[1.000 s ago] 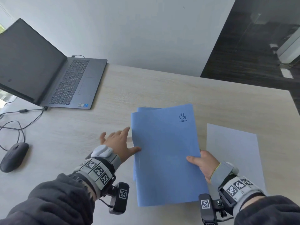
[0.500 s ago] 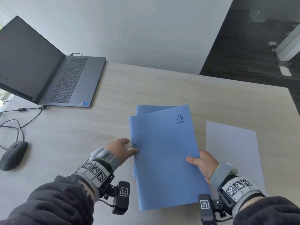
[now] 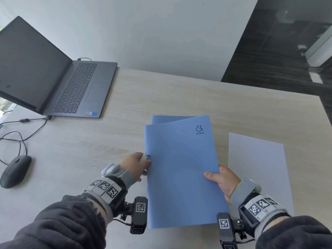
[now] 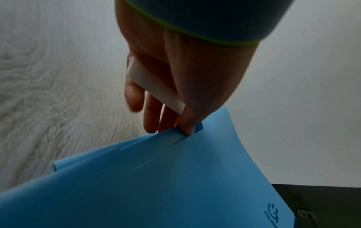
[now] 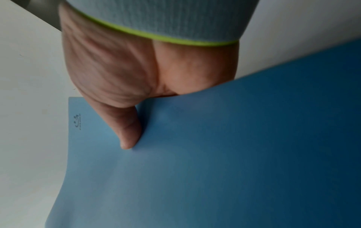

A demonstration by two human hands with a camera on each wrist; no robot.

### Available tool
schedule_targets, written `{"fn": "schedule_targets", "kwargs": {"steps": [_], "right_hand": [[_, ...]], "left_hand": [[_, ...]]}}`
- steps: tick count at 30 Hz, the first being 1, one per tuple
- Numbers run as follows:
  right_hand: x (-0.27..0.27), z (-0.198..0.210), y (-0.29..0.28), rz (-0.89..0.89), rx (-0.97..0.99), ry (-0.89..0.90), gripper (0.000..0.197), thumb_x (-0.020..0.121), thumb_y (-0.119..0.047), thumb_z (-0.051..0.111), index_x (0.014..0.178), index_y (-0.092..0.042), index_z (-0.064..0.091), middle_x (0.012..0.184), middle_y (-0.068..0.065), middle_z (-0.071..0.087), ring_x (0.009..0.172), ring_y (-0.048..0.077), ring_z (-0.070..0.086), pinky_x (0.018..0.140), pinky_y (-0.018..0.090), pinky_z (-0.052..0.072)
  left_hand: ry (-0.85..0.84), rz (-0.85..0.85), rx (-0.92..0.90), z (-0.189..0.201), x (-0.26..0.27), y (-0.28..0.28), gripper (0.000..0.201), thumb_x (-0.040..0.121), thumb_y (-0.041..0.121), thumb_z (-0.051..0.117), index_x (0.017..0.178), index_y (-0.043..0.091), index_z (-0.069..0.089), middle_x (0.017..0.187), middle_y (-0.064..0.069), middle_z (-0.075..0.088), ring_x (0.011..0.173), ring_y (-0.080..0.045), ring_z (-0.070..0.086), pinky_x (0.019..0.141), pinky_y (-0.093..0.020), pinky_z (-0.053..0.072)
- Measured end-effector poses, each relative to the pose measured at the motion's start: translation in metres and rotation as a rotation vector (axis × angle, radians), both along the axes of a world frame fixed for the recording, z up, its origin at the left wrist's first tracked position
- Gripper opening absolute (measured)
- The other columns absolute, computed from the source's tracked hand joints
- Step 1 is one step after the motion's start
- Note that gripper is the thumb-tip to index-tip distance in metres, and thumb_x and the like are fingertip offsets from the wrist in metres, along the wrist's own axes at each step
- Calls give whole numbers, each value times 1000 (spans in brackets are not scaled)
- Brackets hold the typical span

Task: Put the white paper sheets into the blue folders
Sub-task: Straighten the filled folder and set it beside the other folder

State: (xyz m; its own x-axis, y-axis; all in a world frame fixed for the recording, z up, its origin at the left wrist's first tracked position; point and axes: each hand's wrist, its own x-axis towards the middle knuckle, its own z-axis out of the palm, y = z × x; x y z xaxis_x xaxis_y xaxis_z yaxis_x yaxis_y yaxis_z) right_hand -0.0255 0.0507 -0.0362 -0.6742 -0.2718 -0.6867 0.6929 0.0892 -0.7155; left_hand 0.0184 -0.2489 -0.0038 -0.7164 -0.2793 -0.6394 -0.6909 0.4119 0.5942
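left hand (image 4: 175, 86) pinches blue folder (image 4: 175, 177) edge (wooden table (image 4: 48, 92) beneath)

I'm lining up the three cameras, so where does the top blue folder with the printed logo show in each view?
Head: top blue folder lies centre, between left hand and right hand.
Left wrist: it fills the lower half, fingers pinching its edge.
Right wrist: it fills the lower right, thumb on top.
Shared landmark: the printed logo, at lower right in the left wrist view, at left in the right wrist view.
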Motion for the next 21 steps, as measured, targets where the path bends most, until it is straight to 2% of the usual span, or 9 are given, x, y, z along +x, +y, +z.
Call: {"fn": "schedule_targets", "kwargs": {"steps": [2, 5, 9, 10, 12, 14, 16, 19, 21], "right_hand": [[1, -1, -3, -18, -3, 2, 25, 82, -2, 66, 107, -3, 69, 102, 18, 75, 91, 39, 70, 86, 56, 54], [2, -3, -9, -38, -7, 20, 40, 69, -12, 68, 108, -3, 69, 104, 18, 74, 94, 39, 69, 87, 55, 54], [2, -9, -10, -51, -1, 39, 37, 68, -14, 68, 104, -5, 70, 99, 15, 76, 89, 36, 71, 81, 49, 56], [2, -11, -11, -53, 3, 42, 36, 69, -14, 68, 104, -5, 71, 98, 14, 77, 88, 35, 71, 79, 47, 56], [3, -13, -15, -53, 10, 49, 35, 69, -13, 68, 103, -5, 71, 96, 13, 77, 87, 34, 72, 77, 45, 56], [4, -16, -20, -46, 22, 57, 31, 71, -11, 70, 102, -4, 71, 93, 11, 77, 85, 33, 72, 77, 45, 56], [6, -18, -26, -39, 37, 67, 17, 81, -2, 68, 98, -6, 71, 88, 8, 78, 82, 30, 72, 76, 42, 56], [7, -21, -34, -33, 39, 57, 18, 89, 4, 59, 96, -8, 71, 85, 4, 78, 78, 25, 73, 73, 39, 57], [8, -22, -42, -24, 20, 41, 19, 89, 4, 59, 100, -6, 71, 89, 7, 78, 81, 27, 73, 77, 43, 57]], "left_hand": [[9, 116, 121, -4, 1, 6, 14, 94, 18, 48, 98, 14, 60, 92, -9, 71, 80, -28, 71, 69, -44, 62], [28, 290, 274, -5, 0, 14, 18, 98, 15, 42, 101, 14, 60, 86, -7, 67, 73, -24, 65, 64, -41, 60], [22, 349, 265, -11, 3, 14, 31, 79, 22, 45, 102, 21, 65, 99, -12, 71, 90, -33, 67, 87, -50, 55], [21, 359, 269, -15, 4, 13, 35, 75, 22, 43, 102, 20, 65, 102, -15, 71, 93, -33, 67, 89, -51, 54], [12, 398, 298, -17, 7, 13, 36, 73, 16, 43, 101, 16, 65, 100, -17, 70, 85, -30, 63, 81, -46, 54], [10, 451, 347, -15, 9, 15, 42, 64, 14, 44, 103, 8, 61, 91, -16, 63, 79, -27, 56, 69, -37, 46], [16, 481, 366, -14, 10, 13, 50, 58, 14, 44, 105, 6, 59, 88, -14, 59, 76, -27, 53, 64, -33, 41], [44, 506, 409, -14, 12, 5, 39, 72, 8, 49, 109, 11, 62, 91, -12, 65, 80, -28, 59, 69, -36, 47], [46, 479, 401, -20, 16, -7, 44, 71, 16, 61, 115, 17, 59, 98, -8, 71, 88, -29, 68, 81, -43, 56]]}}
